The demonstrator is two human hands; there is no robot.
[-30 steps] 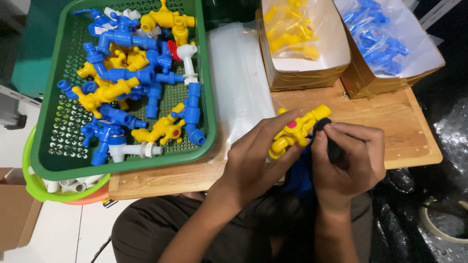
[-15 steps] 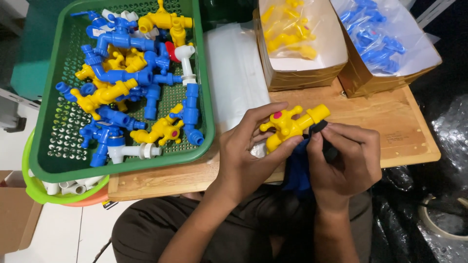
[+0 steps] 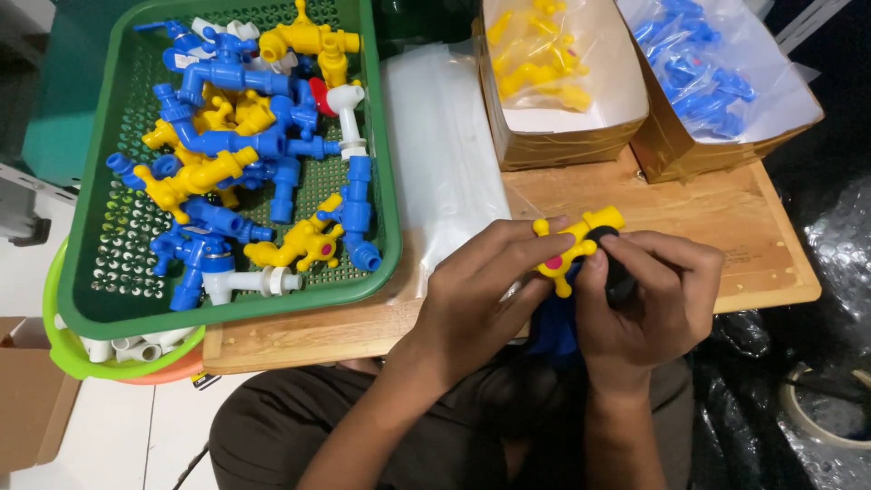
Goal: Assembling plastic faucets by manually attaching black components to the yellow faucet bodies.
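Turned since half a second ago: yellow tap handle (image 3: 572,243), cross-knob now facing up at centre right, over wooden bench (image 3: 726,218). Upper left, green tray (image 3: 381,163) of taps. Left hand (image 3: 481,290) pinching handle; right hand (image 3: 653,290) closed round dark tool (image 3: 619,277) pressed against it.

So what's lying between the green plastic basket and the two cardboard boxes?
A stack of clear plastic bags on the wooden board, seen in the head view.
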